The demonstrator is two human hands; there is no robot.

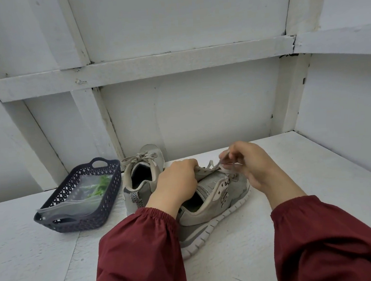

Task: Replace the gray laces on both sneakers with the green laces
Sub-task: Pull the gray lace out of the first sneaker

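Note:
Two gray sneakers stand on the white table. The near sneaker (216, 201) lies in front of me, toe pointing away to the right. My left hand (176, 181) grips its tongue and lace edge at the top. My right hand (249, 163) pinches a gray lace (217, 165) and holds it up above the eyelets. The far sneaker (142, 177) stands behind, heel toward me, its gray lace (142, 156) tied in a bow. The green laces (99, 187) lie inside a clear plastic bag (78, 199) in a dark basket.
The dark perforated basket (60, 221) sits at the left of the table. White panelled walls close in behind and to the right. My dark red sleeves (144, 250) fill the lower view.

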